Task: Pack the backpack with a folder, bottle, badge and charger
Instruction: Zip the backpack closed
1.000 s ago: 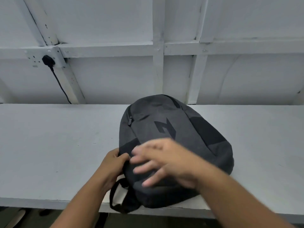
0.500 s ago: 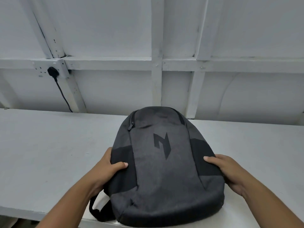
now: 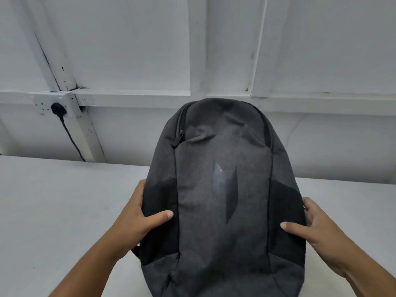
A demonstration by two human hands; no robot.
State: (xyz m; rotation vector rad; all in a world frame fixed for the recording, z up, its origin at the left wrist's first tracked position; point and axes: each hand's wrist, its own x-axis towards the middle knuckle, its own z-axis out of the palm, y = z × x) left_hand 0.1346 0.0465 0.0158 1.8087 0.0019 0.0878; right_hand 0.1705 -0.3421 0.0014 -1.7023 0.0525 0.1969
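A dark grey backpack [image 3: 222, 200] with a black angular logo stands tilted up off the white table [image 3: 53, 211], front panel facing me, zips closed. My left hand [image 3: 139, 221] grips its left side, thumb across the front panel. Gripping the right side is my right hand [image 3: 315, 230], thumb on the front as well. A zip pull hangs at the upper left of the bag. No folder, bottle, badge or charger is in view.
A white panelled wall rises behind the table. At the back left a wall socket [image 3: 46, 106] holds a black plug [image 3: 57, 109], whose cable runs down to the table's rear edge.
My right hand left the bag's front and took hold of its right side. Held by both hands, the backpack has risen from lying flat to tilted up and closer to me.
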